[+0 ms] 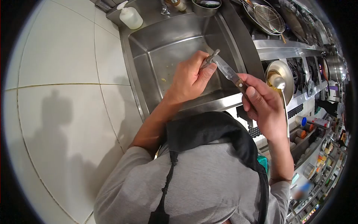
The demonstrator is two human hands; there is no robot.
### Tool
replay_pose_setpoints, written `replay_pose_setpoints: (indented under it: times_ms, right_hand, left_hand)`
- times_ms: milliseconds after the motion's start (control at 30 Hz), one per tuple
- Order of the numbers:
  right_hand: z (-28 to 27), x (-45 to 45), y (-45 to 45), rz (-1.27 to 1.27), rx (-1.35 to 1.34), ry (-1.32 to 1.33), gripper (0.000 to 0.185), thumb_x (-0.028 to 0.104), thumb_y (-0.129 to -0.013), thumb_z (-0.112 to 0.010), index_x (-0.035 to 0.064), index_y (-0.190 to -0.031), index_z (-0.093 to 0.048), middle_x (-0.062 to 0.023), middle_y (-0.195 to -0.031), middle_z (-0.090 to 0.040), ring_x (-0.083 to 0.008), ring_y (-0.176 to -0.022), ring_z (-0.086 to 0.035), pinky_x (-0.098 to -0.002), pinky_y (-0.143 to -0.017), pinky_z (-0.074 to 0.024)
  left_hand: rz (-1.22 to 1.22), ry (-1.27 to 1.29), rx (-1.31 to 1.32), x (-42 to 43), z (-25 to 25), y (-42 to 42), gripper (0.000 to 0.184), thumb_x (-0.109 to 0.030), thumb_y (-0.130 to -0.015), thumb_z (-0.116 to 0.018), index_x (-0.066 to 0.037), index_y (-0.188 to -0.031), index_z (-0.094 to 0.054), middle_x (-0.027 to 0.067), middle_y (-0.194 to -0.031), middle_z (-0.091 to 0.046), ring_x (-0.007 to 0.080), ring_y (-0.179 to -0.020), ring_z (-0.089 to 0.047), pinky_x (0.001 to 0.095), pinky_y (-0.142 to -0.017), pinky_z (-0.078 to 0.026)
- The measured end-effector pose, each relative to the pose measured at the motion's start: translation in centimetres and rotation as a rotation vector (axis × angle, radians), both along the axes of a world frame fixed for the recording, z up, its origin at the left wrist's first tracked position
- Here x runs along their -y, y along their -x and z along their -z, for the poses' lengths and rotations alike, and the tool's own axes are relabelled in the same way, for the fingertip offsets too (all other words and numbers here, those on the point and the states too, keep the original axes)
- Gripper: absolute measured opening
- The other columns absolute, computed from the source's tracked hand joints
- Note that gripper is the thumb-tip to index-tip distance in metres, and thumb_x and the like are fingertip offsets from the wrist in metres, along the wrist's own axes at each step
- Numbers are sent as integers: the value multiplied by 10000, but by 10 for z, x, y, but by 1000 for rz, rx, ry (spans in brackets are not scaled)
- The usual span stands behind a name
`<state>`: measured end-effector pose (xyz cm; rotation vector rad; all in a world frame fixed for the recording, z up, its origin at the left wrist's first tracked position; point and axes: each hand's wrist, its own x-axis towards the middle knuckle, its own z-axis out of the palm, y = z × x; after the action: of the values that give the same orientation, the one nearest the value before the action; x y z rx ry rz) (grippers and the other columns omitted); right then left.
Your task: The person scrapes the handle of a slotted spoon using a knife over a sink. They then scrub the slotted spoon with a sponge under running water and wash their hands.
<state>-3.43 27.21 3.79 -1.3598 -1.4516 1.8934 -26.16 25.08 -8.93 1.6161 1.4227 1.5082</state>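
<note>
Over the sink, my right hand (263, 99) is closed around the brown, riveted handle of a knife (225, 69). Its short, wide blade slants up and left toward my left hand (194, 76). Those left fingers pinch a slim metal piece with a rounded end (213, 55), whose kind I cannot make out. The blade's far end meets or passes by this piece; which of the two is unclear. Below both hands lies the stainless steel sink (164, 44), with a few small yellowish scraps on its bottom.
A white pump bottle (130, 16) stands on the sink's back left corner, near the tap (165, 8). A metal bowl (207, 9) sits at the back right. Rightward are a stove with a pan (279, 72), a ladle in it, and a wire strainer (269, 18). White tiles (59, 48) line the left.
</note>
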Motion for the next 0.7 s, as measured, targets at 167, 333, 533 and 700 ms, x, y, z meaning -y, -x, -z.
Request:
replay_pose_setpoints:
  times_ms: [167,333,533,700]
  right_hand:
    - [-10,14,-1,-64,223,-565,328,-7,-1025,-590,-17,-1337,-691,-37,-893,-704,-71,-719,-579,-241,-661,-477]
    - [-17,3,4,-115,373,-862,315,7,-1025,-588,8,-1312,-718,-34,-882,-629,-118,-764,-548,-249,-710,-433]
    - [-12,0,11,-104,502,-1067,325,-16,-985,-632,51,-1289,-725,-138,-969,-684,-247,-801,-647,-333,-738,-508]
    - [7,-4,16,-32,673,-1178,314,30,-969,-678,71,-1278,-719,-147,-973,-683,-333,-803,-700,-408,-726,-555]
  left_hand:
    - [204,242,698,3,10,3,265,-319,-1133,-534,-56,-1116,-557,-30,-744,-456,69,-604,-381,249,-531,-314]
    - [314,295,711,0,-2,5,332,-385,-1154,-452,-68,-1146,-552,-27,-757,-428,45,-601,-351,222,-514,-282]
    - [251,243,573,-7,-13,6,313,-352,-1156,-460,-58,-1140,-566,-29,-749,-428,46,-606,-355,226,-521,-290]
    - [55,203,186,-7,-18,-5,308,-315,-1153,-470,-32,-1081,-569,-6,-733,-468,74,-628,-414,275,-552,-340]
